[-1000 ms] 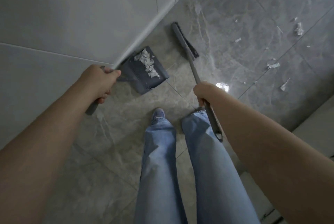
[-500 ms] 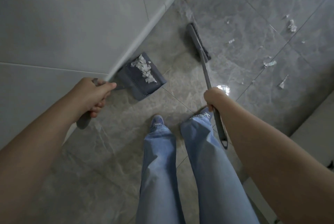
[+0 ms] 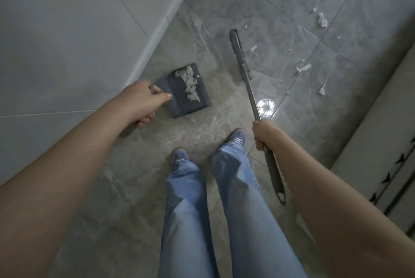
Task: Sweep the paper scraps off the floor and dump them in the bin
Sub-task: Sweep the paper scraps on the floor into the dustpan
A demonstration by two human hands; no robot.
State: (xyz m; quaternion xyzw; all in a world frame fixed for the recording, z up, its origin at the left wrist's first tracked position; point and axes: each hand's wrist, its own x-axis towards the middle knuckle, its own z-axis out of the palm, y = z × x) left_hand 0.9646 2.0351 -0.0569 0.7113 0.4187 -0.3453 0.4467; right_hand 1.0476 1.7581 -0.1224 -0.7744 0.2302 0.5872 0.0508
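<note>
My left hand grips the handle of a dark grey dustpan, whose pan lies low near the wall and carries a heap of white paper scraps. My right hand grips the grey shaft of a broom; its narrow brush head points away from me over the floor. Several loose paper scraps lie scattered on the grey marble-look floor to the right of the brush head. No bin is in view.
A pale tiled wall with a skirting strip runs along the left. A light panel or cabinet edge borders the lower right. My legs in blue jeans and my shoes stand below the dustpan. A lamp reflection shines on the floor.
The view has shifted, so the dustpan and both hands sit lower in the frame. The broom head has swung to the right, away from the wall, toward the loose scraps.
</note>
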